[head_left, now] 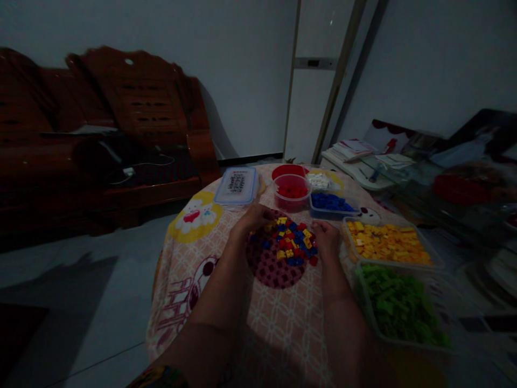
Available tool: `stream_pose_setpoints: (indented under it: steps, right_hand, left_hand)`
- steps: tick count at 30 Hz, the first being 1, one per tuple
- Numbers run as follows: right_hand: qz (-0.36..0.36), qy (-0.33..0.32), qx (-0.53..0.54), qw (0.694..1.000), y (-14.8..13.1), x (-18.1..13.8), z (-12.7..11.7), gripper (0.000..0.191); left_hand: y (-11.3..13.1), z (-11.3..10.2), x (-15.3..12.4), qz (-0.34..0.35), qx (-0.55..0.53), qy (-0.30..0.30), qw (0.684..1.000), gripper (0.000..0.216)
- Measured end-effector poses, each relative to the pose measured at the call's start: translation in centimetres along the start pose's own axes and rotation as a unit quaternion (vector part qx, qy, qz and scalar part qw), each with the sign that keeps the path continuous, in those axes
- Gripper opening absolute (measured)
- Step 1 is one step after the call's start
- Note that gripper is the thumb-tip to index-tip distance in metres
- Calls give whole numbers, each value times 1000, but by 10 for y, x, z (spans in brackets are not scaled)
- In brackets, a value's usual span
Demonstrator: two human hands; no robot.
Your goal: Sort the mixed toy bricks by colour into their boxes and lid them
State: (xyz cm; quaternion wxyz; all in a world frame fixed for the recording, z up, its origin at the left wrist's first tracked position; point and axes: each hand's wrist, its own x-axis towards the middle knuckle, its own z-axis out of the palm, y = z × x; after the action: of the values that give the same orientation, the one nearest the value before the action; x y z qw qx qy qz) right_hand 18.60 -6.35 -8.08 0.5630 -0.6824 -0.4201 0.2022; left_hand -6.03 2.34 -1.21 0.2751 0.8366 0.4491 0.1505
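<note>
A loose pile of small red, blue and yellow toy building bricks [294, 243] lies on the round dark-red patch of the tablecloth. My left hand [257, 216] is at the pile's left edge, fingers curled down close to a few yellow and blue bricks. Across from it, my right hand [328, 237] is at the pile's right edge, with thumb and fingertips brought together. In the dim light I cannot make out what either hand pinches, if anything.
Round the pile stand a tub of red bricks [292, 200], white bricks [319, 180], and boxes of blue [332, 203], yellow [390, 243] and green bricks [399, 304]. A blue-rimmed lidded box [236, 186] lies at the back left. A wooden bench [137, 108] stands beyond.
</note>
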Motion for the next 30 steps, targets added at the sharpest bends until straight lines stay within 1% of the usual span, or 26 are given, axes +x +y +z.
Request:
stream_pose_setpoints:
  steps: [3, 5, 9, 15, 21, 24, 26, 28, 30]
  right_hand:
    - [-10, -4, -1, 1000, 2, 0, 0, 38]
    - [-16, -3, -6, 1000, 4, 1, 0, 38]
    - [-21, -3, -18, 1000, 6, 1, 0, 39]
    - [-22, -3, -24, 999, 5, 1, 1, 37]
    - [-25, 2, -23, 999, 1, 0, 0, 36]
    - [-25, -1, -26, 999, 1, 0, -1, 36]
    - [-22, -4, -26, 999, 2, 0, 0, 37]
    - [-22, -4, -22, 1000, 3, 0, 0, 38]
    - [-23, -3, -14, 1000, 3, 0, 0, 38]
  left_hand:
    - [1, -6, -3, -7, 35, 19, 999, 35]
    - [6, -6, -2, -4, 37, 26, 999, 32]
    - [17, 3, 5, -4, 37, 26, 999, 25]
    - [23, 22, 10, -16, 86, 11, 996, 17]
    - [29, 30, 9, -37, 109, 16, 993, 16]
    - [31, 27, 10, -36, 105, 1, 994, 16]
    - [30, 20, 8, -33, 86, -4, 996, 15]
    - [28, 11, 5, -37, 56, 18, 998, 14]
    - [26, 2, 1, -48, 14, 66, 997, 13]
